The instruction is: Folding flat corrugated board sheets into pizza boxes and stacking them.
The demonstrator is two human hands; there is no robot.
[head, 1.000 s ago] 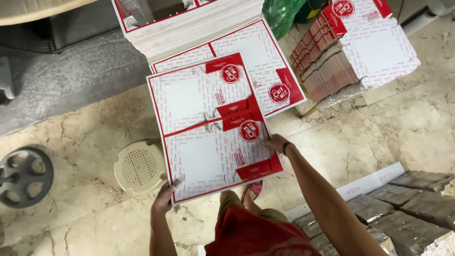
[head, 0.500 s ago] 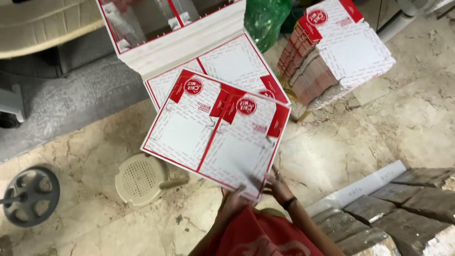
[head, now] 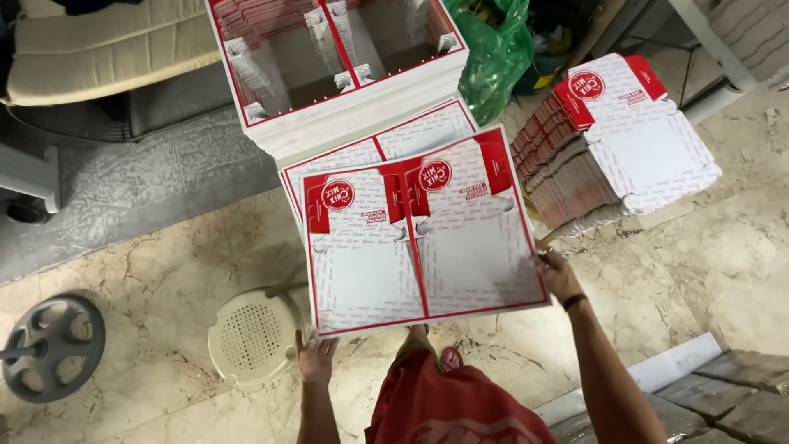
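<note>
Since half a second back the flat white cardboard sheet with red borders and round red seals [head: 423, 242] has swung round from its skewed, corner-down tilt and now hangs nearly square in front of the person, its long axis running left to right and its red-banded top edge pointing away towards the tall stack of matching printed sheets [head: 362, 107] behind it. The left hand [head: 316, 355], tucked out of sight a moment ago, now shows at the sheet's near left corner. It pinches that corner from below, fingers curled under the edge, forearm rising straight up from the bottom of the view. The right hand [head: 559, 275] holds the right edge a little higher up, fingers closed on the card and thumb side on top, a dark band at the wrist, its arm reaching in slantwise from the lower right. Both grips are closed on the sheet, so it hangs between them, clear of the pale marble floor [head: 156, 238], and partly covers another printed sheet lying beneath it at the foot of the stack. To the sheet's right stands a slanting pile of folded red-and-white cartons [head: 625, 148]. Just beyond its lower left corner sits a round cream perforated stool top [head: 246, 335], close to the left hand.
</note>
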